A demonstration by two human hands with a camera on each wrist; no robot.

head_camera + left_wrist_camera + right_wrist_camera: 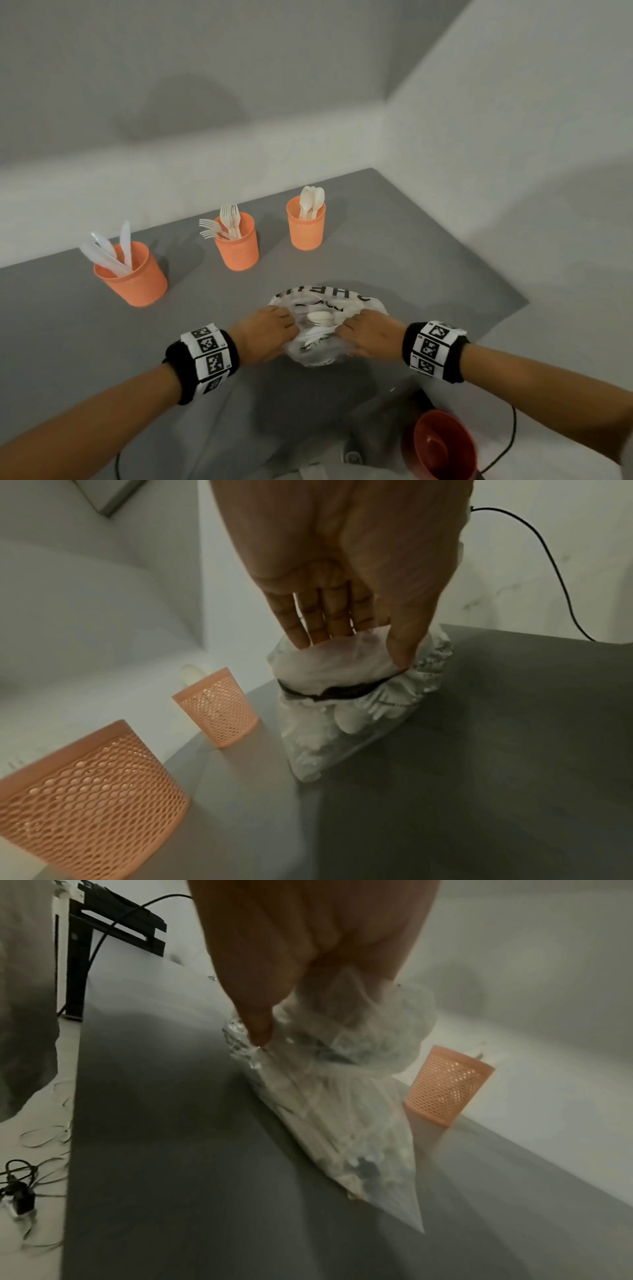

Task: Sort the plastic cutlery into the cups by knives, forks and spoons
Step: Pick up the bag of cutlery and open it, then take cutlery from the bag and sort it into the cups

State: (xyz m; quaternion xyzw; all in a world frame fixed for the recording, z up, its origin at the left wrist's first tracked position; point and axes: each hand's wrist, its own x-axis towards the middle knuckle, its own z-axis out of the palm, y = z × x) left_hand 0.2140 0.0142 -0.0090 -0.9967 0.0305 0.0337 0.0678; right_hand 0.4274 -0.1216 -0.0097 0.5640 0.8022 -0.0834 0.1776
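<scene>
Three orange mesh cups stand in a row on the grey table (411, 274): a knife cup (132, 274) at left, a fork cup (236, 243) in the middle, a spoon cup (306, 222) at right. A clear printed plastic bag (325, 325) of white cutlery lies in front of me. My left hand (289, 325) pinches the bag's left side (342, 723) between thumb and fingers (322, 615). My right hand (344, 329) grips its bunched right side (342, 1110). A white spoon (318, 317) shows through the plastic between them.
A red bowl (442, 445) sits low beyond the table's near right corner, with a black cable (510, 442) beside it. In the right wrist view a dark stand (116, 928) and loose cables (20, 1185) lie off the table. The table's right edge (496, 325) is close.
</scene>
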